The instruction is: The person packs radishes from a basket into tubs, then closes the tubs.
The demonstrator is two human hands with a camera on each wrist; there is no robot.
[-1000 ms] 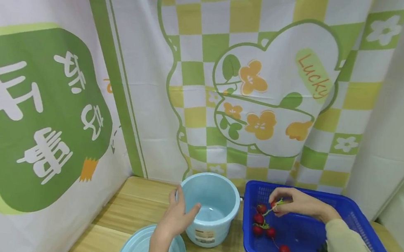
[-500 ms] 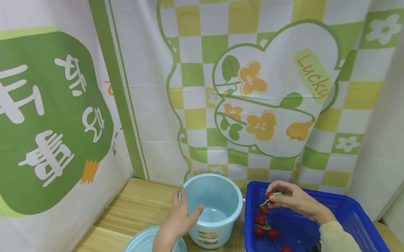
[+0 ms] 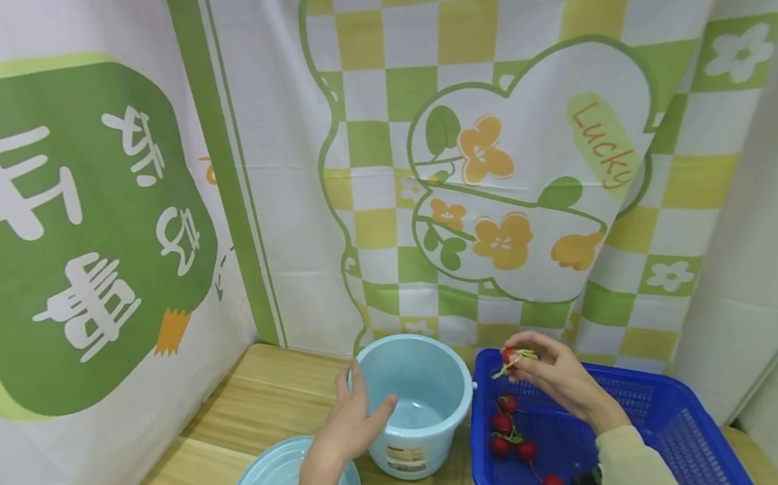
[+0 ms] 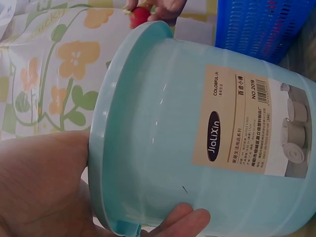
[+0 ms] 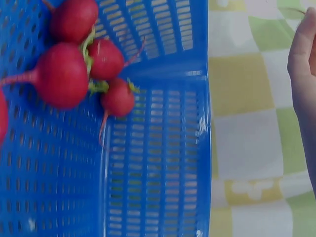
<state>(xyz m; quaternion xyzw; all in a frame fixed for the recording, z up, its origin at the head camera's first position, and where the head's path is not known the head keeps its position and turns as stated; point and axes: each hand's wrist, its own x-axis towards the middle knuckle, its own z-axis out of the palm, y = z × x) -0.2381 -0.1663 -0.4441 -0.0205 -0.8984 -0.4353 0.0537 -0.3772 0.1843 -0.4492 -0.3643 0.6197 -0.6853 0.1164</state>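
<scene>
The right hand (image 3: 561,378) pinches a red radish (image 3: 509,355) by its green-stemmed end, above the back left corner of the blue basket (image 3: 569,435). Half a second ago both were lower and further right; they have risen and come closer to the bucket (image 3: 438,455). The right wrist view cuts this hand off at its edge and leaves the held radish out of sight, though the left wrist view catches it beyond the bucket's rim.

The left hand (image 3: 349,430) holds the pale blue bucket at its left rim, much as before, thumb over the opening and fingers outside; part of the grip is hidden in each view. On the bucket's wall a beige label (image 4: 237,123) reads "JiaLiXin", "COLORFUL Life", "百合小桶" and "NO.2018", beside a barcode; its smallest lines are too blurred to trust.

The other radishes (image 3: 502,423) lie along the left part of the basket, the nearest one partly hidden by the front rim. A black object (image 3: 586,484) at the right sleeve (image 3: 650,480) is hard to make out. A round blue lid (image 3: 269,469) lies on the wooden desk (image 3: 190,472), crossed by the left forearm and cropped below. Behind, the checked cloth (image 3: 407,84) says "Lucky"; the large white characters on the green panel (image 3: 55,324) at left slant too much to read surely.
</scene>
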